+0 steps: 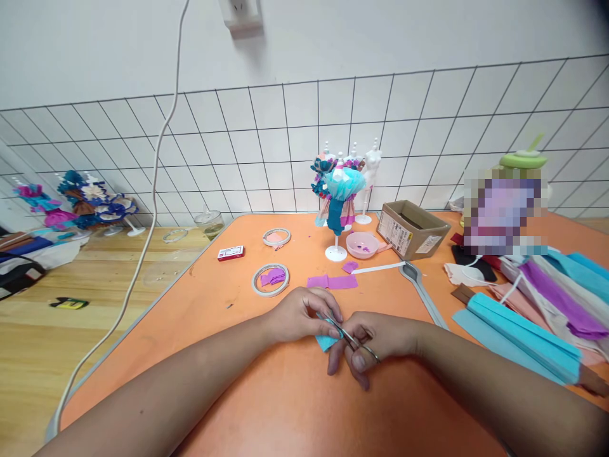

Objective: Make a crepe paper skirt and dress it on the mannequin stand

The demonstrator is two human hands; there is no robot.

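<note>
My left hand pinches a small piece of blue crepe paper just above the orange table. My right hand has its fingers through the handles of small metal scissors, whose blades reach into the blue paper. Both hands meet near the table's middle. A purple paper strip lies just beyond them.
A dress-form stand with blue and pink paper stands at the back, next to a pink dish and a cardboard box. Two tape rolls and a red box lie left. Folded crepe sheets fill the right.
</note>
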